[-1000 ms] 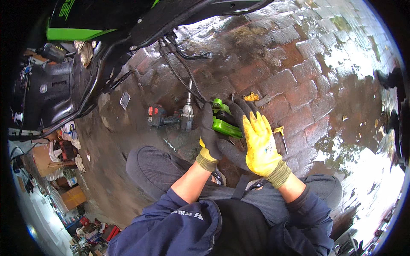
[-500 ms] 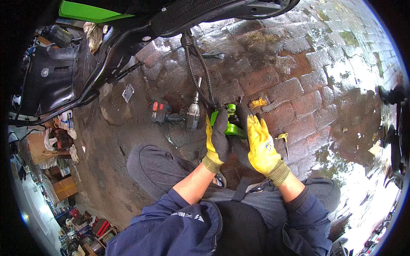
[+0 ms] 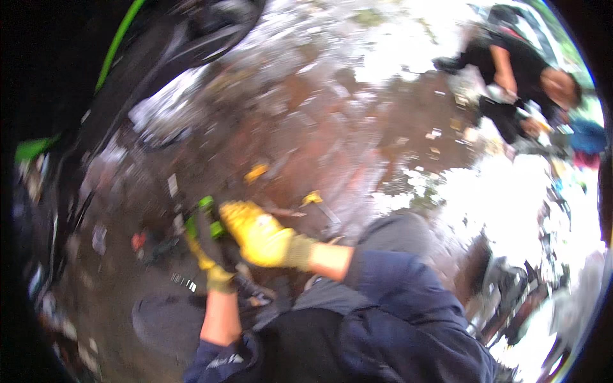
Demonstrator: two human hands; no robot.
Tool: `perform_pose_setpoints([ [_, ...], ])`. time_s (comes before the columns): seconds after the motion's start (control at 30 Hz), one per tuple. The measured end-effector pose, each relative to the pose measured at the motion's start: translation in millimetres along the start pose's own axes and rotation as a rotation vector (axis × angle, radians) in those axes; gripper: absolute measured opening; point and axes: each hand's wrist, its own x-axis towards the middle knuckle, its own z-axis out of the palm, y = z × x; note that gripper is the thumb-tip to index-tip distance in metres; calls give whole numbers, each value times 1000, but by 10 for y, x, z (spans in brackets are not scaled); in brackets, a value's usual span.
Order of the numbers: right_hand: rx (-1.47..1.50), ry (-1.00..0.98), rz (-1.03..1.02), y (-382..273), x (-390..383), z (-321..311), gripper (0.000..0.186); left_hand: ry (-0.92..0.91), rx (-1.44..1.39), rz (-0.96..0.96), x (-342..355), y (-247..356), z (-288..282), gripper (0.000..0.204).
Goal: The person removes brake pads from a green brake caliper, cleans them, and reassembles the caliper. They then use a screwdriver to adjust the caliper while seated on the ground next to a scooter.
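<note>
The view is smeared by motion. My left hand (image 3: pixel 207 246), in a yellow and dark glove, lies against a green part (image 3: pixel 205 204); its grip is unclear. My right hand (image 3: pixel 258 233), in the same kind of glove, is just right of that part, its fingertips near it, their bend too blurred to judge. A yellow metal piece (image 3: pixel 257 172) lies beyond my hands, and a yellow-handled tool (image 3: pixel 313 198) lies to their right. A red and black power tool (image 3: pixel 143 246) is blurred at the left.
A black and green vehicle body (image 3: pixel 89 115) fills the upper left. At the upper right another person (image 3: pixel 511 83) in dark clothing bends over the wet paving (image 3: pixel 332 140). Assorted blurred objects (image 3: pixel 520 287) stand at the right edge.
The view has swung to the right, bringing the other person into sight. My hands and the green part appear further left and slanted, and everything has become blurred.
</note>
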Motion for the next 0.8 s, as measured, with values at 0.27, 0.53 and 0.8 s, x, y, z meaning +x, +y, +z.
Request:
perform_pose_setpoints([
  [0.27, 67, -13, 184, 169, -99, 47, 68, -209, 1038, 827, -121, 136, 165, 61],
  [0.53, 348, -225, 364, -45, 315, -698, 52, -100, 866, 689, -165, 115, 135, 72],
  [0.8, 71, -128, 303, 287, 315, -668, 45, -258, 730, 665, -130, -33, 279, 68],
])
